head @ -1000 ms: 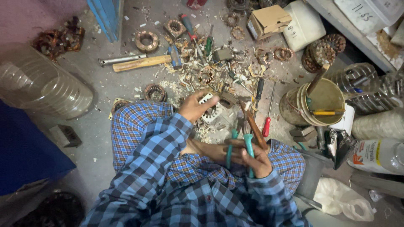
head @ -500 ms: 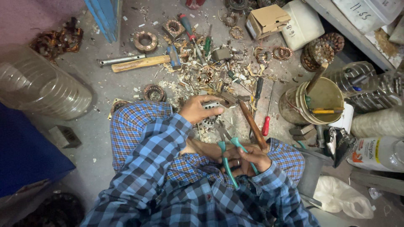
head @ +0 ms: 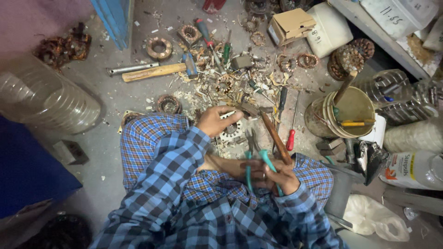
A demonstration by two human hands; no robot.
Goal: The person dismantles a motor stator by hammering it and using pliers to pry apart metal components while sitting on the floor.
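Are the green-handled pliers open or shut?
Open: the pliers' two green handles spread apart in the right hand; the jaws' gap is too small to tell.

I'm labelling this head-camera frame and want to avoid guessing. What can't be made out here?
- Head view: the round metal part is half covered by the left hand, so its full shape is unclear.
- The pliers jaws blur into the scrap; what they bite cannot be told.
- The right hand grip overlaps a wooden handle; whether it holds that too is unclear.
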